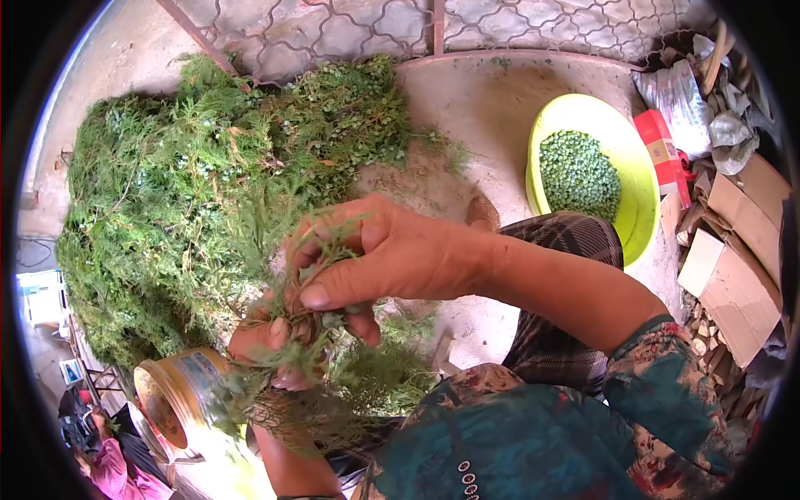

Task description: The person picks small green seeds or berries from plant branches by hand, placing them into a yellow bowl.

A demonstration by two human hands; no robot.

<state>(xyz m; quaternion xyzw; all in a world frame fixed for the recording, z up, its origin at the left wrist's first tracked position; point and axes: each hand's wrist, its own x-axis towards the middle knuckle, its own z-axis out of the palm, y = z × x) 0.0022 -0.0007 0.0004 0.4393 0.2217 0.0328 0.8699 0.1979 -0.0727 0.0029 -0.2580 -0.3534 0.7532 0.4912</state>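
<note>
My left hand [279,342] is closed around a leafy evergreen sprig [287,412], whose feathery green fronds hang below and stick out to the side. Above it, my right hand [375,254] pinches the same sprig, thumb pressed against the fingers among its stems and leaves. Some of the fingers are hidden by the foliage. Just beyond my hands rises a large heap of cut evergreen branches [167,217], dotted with pale bluish-green cones. To the right of my knee stands a yellow-green basin [640,217], holding many small green cones [579,175].
A yellowish bucket [187,392] lies tilted at lower left. Beyond it a person in pink [121,471] is partly seen. Along the right lie cardboard [742,292], a red box [661,150] and plastic bags [675,100]. A metal lattice [333,33] borders the back.
</note>
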